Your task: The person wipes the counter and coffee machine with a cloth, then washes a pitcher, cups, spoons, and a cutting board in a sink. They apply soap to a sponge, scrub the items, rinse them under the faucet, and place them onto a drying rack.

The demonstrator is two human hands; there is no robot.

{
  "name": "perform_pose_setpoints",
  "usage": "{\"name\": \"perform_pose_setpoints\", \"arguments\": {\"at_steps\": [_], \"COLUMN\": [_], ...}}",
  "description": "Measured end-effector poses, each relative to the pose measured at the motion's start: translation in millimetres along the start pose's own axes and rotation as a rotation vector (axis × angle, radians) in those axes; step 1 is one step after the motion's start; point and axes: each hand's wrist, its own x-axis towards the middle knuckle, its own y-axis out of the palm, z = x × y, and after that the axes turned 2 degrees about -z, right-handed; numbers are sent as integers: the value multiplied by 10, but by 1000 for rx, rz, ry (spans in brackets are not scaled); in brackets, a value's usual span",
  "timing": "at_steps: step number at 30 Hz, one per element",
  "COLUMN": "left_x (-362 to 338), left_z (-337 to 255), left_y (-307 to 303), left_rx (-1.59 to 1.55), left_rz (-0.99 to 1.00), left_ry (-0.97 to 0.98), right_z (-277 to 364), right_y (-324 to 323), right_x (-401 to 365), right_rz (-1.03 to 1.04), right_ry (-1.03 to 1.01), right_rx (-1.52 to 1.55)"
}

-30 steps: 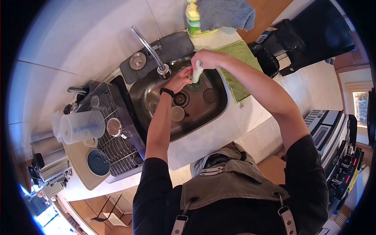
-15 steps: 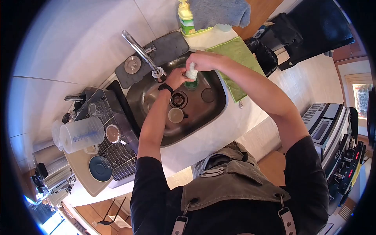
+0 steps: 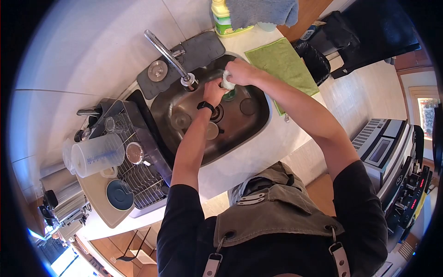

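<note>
Both of my hands are over the steel sink [image 3: 251,127], just under the tap head [image 3: 188,81]. My right hand [image 3: 238,72] grips a pale sponge [image 3: 226,83] and presses it into a green cup [image 3: 230,94]. My left hand [image 3: 214,90], with a black watch on the wrist, holds that cup from the side. Most of the cup is hidden by my fingers and the sponge.
In the sink lie a drain strainer [image 3: 217,113], a round lid [image 3: 248,106] and a small cup [image 3: 212,131]. A green cloth [image 3: 283,64] lies right of the sink, a soap bottle [image 3: 220,17] behind it. The dish rack [image 3: 138,161] with a measuring jug [image 3: 97,155] stands left.
My hands stay together on the cup and sponge under the tap; the right hand has worked the sponge lower into the cup. The view shifted slightly.
</note>
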Motion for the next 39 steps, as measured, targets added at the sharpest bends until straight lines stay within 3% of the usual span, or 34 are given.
{"name": "perform_pose_setpoints", "arguments": {"at_steps": [8,11,14,17,21,25,28,31,34,39], "left_x": [-25,-59,-64,-41,100,208,224,175,212,261], "left_z": [-37,-115,32,90,42,-111,-250,-293,-178,-124], "left_y": [134,106,56,-125,-277,-425,-508,-439,-378,-380], "left_rx": [45,-26,-541,-721,-699,-512,-282,-630,-654,-443], "left_rz": [-83,-39,261,496,613,664,627,556,574,547], "left_ry": [-104,-142,-13,-74,-199,-131,30,-7,-50,18], "right_z": [-27,-177,-195,-96,-31,-32,-52,-74,-98,-124], "right_y": [55,175,53,-166,-337,-398,-451,-486,-461,-369], "right_x": [-12,65,72,16,34,37,17,24,31,66], "right_rz": [19,-62,42,96,132,152,130,135,137,128], "right_ry": [187,40,-67,-194,-272,-322,-346,-319,-316,-253], "right_rx": [181,54,123,154,189,286,323,349,338,253]}}
